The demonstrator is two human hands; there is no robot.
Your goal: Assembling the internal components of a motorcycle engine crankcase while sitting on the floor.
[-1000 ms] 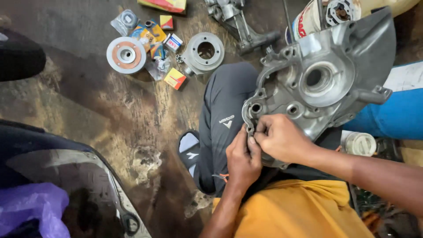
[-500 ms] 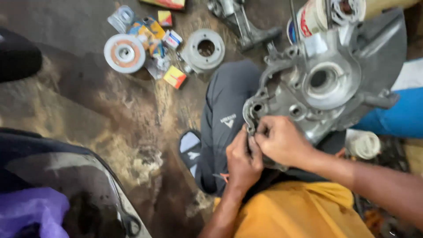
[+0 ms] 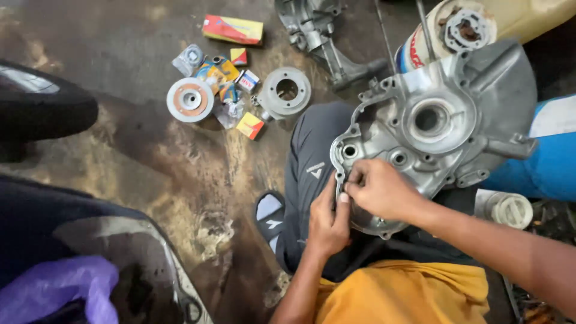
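A grey cast-metal engine case rests on my lap, over my dark trouser leg. My left hand presses against the case's lower left edge from below. My right hand lies on the same edge, its fingertips pinched on a small dark part at the rim, close to a round hole. What the fingers pinch is too small to tell apart from the case. Both hands touch each other at the fingertips.
On the stained floor lie a round clutch disc, a grey round hub, several small coloured boxes, and another metal casting. A tyre is at left, a blue container at right.
The view has shifted slightly; the engine case and both hands stay at the same rim spot, with only small finger movement.
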